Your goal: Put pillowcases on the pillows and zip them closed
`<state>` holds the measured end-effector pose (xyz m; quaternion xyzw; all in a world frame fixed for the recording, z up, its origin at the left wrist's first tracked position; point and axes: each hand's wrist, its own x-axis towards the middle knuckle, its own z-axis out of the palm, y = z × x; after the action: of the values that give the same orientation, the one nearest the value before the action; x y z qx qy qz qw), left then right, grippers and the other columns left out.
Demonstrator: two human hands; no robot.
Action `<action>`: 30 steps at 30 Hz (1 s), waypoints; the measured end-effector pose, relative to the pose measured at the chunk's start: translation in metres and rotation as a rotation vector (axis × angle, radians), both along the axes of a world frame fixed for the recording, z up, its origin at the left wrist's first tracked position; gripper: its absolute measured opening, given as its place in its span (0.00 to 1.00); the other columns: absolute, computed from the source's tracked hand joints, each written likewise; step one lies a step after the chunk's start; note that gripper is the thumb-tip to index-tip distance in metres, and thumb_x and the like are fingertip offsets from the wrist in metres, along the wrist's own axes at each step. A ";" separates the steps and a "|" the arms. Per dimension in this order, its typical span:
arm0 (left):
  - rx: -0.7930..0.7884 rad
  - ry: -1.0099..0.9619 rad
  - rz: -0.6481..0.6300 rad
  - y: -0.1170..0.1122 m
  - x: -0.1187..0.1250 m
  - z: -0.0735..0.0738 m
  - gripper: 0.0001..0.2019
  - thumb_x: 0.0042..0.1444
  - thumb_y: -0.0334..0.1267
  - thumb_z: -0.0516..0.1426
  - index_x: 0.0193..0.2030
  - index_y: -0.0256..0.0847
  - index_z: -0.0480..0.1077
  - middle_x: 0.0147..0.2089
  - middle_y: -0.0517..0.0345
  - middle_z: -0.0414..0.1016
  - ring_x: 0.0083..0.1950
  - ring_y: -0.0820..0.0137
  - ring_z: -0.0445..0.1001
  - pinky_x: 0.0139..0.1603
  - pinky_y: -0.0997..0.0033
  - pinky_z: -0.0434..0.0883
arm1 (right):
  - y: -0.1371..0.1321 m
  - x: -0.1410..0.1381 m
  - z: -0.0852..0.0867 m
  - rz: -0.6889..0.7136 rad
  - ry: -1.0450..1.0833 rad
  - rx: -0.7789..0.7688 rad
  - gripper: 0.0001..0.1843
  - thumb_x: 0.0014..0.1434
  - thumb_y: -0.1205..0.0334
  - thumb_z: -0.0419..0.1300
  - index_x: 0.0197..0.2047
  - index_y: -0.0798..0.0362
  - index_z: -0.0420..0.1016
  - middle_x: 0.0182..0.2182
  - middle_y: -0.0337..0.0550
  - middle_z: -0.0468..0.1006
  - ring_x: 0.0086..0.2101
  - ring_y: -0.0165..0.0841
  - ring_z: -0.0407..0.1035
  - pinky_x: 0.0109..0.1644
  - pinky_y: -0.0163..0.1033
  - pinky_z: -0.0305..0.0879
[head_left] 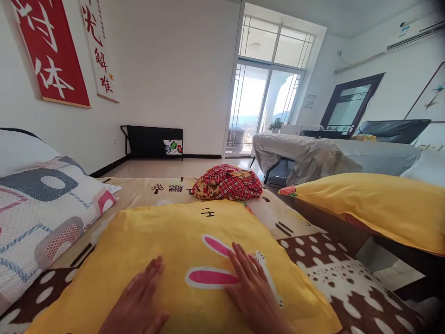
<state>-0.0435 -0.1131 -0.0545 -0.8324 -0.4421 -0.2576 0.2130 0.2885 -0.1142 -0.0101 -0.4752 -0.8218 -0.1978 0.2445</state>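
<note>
A yellow pillow [167, 241] with a printed white and pink rabbit lies in front of me on a patterned blanket [306, 222]. My left hand [139, 297] rests flat on its left part, fingers together and stretched out. On the rabbit print, my right hand [253, 287] presses flat with its fingers extended, partly covering the ears and face. Neither hand grips anything. Just beyond the pillow's far edge sits a bundled red plaid cloth [236, 181] with a bear print.
A white and grey patterned pillow [52, 213] lies at the left. Another yellow pillow [375, 199] is at the right, above a dark gap beside the blanket. Farther back stand a plastic-covered table [299, 148], a black folded board [149, 139] and a glass door [264, 102].
</note>
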 end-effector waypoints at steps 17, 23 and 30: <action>0.087 0.271 -0.121 0.017 0.064 0.009 0.45 0.50 0.64 0.53 0.69 0.36 0.53 0.68 0.50 0.57 0.68 0.59 0.55 0.63 0.60 0.54 | 0.016 -0.037 -0.039 0.146 -0.095 -0.315 0.41 0.64 0.46 0.49 0.72 0.51 0.35 0.69 0.45 0.40 0.67 0.43 0.43 0.66 0.51 0.51; 0.086 0.268 -0.118 0.016 0.064 0.010 0.43 0.51 0.63 0.53 0.67 0.36 0.56 0.68 0.50 0.57 0.69 0.59 0.54 0.64 0.59 0.51 | 0.017 -0.036 -0.041 0.145 -0.101 -0.298 0.39 0.66 0.45 0.46 0.72 0.52 0.34 0.69 0.45 0.40 0.67 0.43 0.43 0.66 0.51 0.52; 0.015 0.233 -0.132 0.016 0.064 0.007 0.45 0.51 0.61 0.54 0.70 0.36 0.49 0.69 0.50 0.56 0.68 0.58 0.56 0.64 0.60 0.54 | 0.015 -0.037 -0.041 0.141 -0.100 -0.295 0.39 0.66 0.46 0.47 0.72 0.52 0.36 0.69 0.45 0.41 0.67 0.43 0.43 0.66 0.51 0.51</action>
<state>0.0200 -0.0969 -0.0479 -0.8822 -0.3568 -0.1760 0.2519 0.2516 -0.0995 -0.0512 -0.4368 -0.8842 -0.0809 0.1441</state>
